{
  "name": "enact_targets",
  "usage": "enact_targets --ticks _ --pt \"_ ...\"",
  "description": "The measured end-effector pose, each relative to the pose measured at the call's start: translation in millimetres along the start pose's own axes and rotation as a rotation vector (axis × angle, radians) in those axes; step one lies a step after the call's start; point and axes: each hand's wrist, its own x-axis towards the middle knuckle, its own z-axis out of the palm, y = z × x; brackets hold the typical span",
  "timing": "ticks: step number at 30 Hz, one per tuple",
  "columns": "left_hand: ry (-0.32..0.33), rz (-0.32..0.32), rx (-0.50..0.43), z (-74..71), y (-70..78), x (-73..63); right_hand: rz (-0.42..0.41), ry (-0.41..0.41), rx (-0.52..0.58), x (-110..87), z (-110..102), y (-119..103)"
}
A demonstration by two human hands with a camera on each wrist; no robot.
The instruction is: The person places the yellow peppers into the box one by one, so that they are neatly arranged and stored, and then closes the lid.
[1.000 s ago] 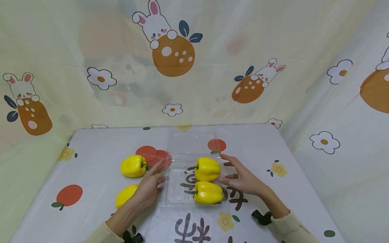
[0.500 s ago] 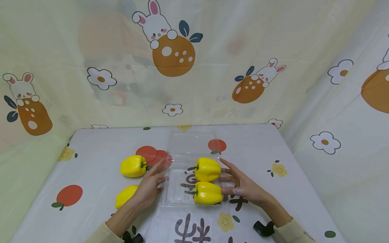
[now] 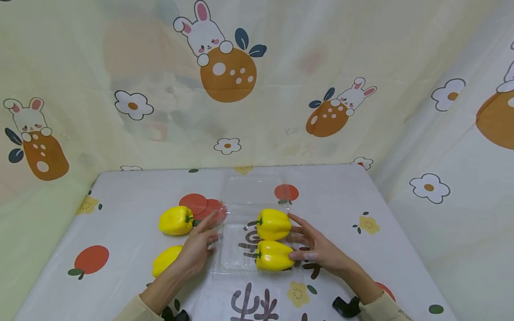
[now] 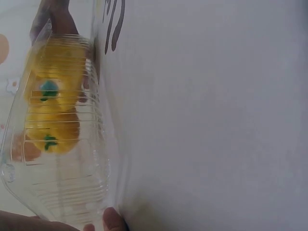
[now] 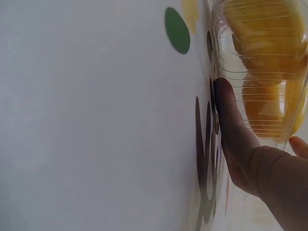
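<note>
A clear plastic clamshell container (image 3: 234, 252) lies in the middle of the table, its lid (image 3: 253, 189) folded back at the far side. Inside, on the right, two yellow bell peppers (image 3: 274, 224) sit one behind the other. My left hand (image 3: 196, 252) rests along the container's left side with fingers extended. At the right side, my right hand (image 3: 321, 254) has its fingers spread; in the right wrist view its fingers (image 5: 231, 108) touch the outer wall. Left of the container lie a yellow bell pepper (image 3: 176, 220) and another pepper (image 3: 166, 260), partly hidden by my left forearm.
A white printed cloth (image 3: 132, 214) covers the table. Patterned curtains (image 3: 281, 111) rise behind it and at the sides. Black devices sit by the right wrist (image 3: 346, 307) and the left wrist.
My right hand has shifted slightly along the container's right side toward the near edge, its thumb now beside the nearer pepper. My left hand, the container and the peppers keep their places.
</note>
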Motion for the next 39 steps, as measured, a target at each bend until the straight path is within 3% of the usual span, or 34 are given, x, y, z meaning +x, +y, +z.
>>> enact_targets --ticks 7,20,26,33,39 --pt "-0.002 0.004 0.005 0.9 0.8 -2.2 0.006 0.01 0.004 -2.6 -2.4 1.9" --pt "0.004 -0.011 -0.003 0.6 1.1 -1.5 0.001 -0.064 0.055 -6.4 -11.5 5.5" --pt "0.015 0.019 0.004 -0.7 7.1 -7.3 -0.003 -0.088 0.071 -7.1 -11.4 4.2" --pt "0.078 0.125 0.195 -6.9 30.4 -16.6 -0.022 -0.102 0.067 -6.5 -12.3 4.3" --pt "0.136 0.28 0.474 -27.8 48.5 -23.9 -0.03 -0.107 0.076 -7.4 -12.1 1.9"
